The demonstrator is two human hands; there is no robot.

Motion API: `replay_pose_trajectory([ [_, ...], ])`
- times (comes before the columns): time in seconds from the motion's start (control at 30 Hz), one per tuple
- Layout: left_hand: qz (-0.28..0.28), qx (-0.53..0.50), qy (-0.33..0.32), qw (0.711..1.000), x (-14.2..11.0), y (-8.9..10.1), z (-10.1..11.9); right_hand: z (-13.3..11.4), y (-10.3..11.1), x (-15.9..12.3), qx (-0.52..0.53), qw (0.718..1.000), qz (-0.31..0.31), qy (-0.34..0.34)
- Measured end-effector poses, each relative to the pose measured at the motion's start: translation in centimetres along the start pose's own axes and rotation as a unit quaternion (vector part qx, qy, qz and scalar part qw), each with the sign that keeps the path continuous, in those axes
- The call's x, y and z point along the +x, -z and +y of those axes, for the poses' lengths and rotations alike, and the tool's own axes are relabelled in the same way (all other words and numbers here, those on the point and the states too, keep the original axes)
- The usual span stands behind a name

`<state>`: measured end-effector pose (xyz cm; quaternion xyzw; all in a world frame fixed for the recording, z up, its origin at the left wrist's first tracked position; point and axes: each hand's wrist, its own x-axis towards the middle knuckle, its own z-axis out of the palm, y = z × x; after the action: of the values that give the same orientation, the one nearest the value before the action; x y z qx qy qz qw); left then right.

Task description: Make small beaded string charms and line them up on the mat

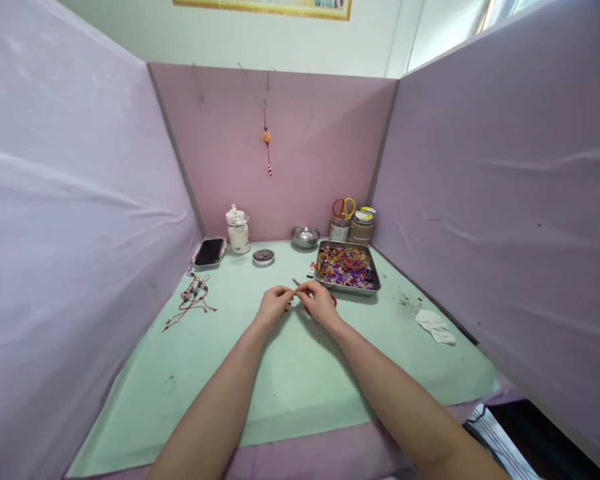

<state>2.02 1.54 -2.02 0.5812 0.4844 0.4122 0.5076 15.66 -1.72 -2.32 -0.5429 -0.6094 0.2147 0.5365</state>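
My left hand [275, 303] and my right hand [318, 302] meet above the middle of the table, both with fingers closed in a pinch. Small red and white beads [289, 306], seemingly on a cord, show just under my left fingertips. What my right fingertips pinch is too small to make out. A pair of scissors [296, 282] lies by my right hand, its blade tip beyond the fingers and its red handle showing past the knuckles. Whether it rests on the table or in the palm is hidden.
Right of my hands is a metal tray [351, 291] of beads and cords. Finished-looking beaded cords [194, 293] lie left, near a phone [210, 253]. Behind stand a white bottle [239, 233], a small bead dish [263, 258], a metal bowl [305, 238] and jars [361, 230]. A white cloth [435, 327] lies right.
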Motion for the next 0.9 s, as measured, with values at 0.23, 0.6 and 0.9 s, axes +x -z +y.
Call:
replay_pose_trajectory([
  [0.23,-0.016,-0.042,0.023,0.999,0.19,0.19,-0.02,0.51,0.19,0.27,0.0,1.0,0.003,-0.01],
  [0.6,-0.031,-0.067,0.032,0.997,0.12,0.11,-0.05,-0.08,0.33,0.18,-0.004,1.0,0.0,0.001],
  [0.9,-0.028,-0.055,0.025,0.998,0.14,0.22,0.08,0.18,0.26,0.27,-0.009,1.0,0.008,-0.005],
])
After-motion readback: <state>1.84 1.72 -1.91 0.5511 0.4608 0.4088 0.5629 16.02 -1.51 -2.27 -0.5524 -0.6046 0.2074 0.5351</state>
